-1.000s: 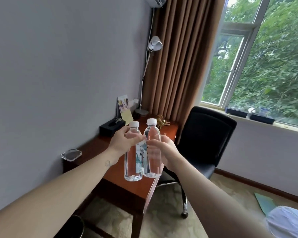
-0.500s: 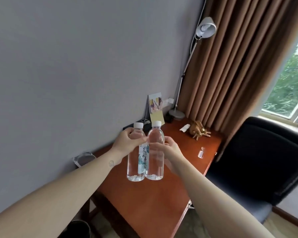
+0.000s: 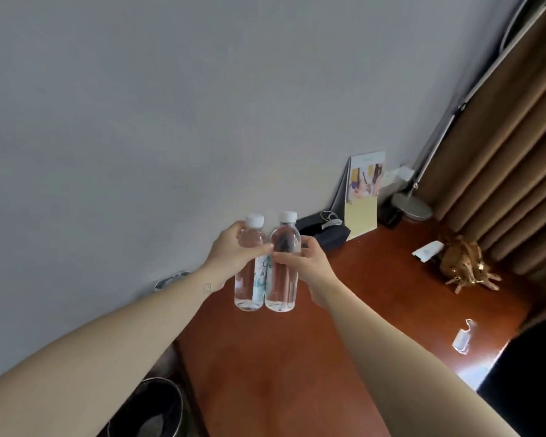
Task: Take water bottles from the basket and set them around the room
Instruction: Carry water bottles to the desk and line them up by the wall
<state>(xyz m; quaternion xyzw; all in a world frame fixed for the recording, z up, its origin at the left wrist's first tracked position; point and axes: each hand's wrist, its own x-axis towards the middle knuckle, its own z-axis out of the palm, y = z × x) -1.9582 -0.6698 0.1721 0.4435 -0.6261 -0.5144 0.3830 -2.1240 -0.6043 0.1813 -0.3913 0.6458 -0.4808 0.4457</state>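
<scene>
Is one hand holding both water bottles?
No, the left hand grips the labelled bottle and the right hand grips the other bottle.

Prob. a hotel rm or bedroom: wood surface point(image 3: 375, 294) against grey wall point(image 3: 139, 121) w/ tissue box point(image 3: 325, 233), propped info card point(image 3: 364, 178) & lamp base point(image 3: 412, 208); brown curtain point(image 3: 501, 152) at right, black bin point(image 3: 158, 408) below.

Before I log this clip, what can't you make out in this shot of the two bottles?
Head view only:
Lamp: its head is cut off by the top edge.
Left bottle: label print too blurred to read.
Clear dish: mostly hidden behind the left forearm.
Chair: cut off by the right edge.
Basket: not in frame.
</scene>
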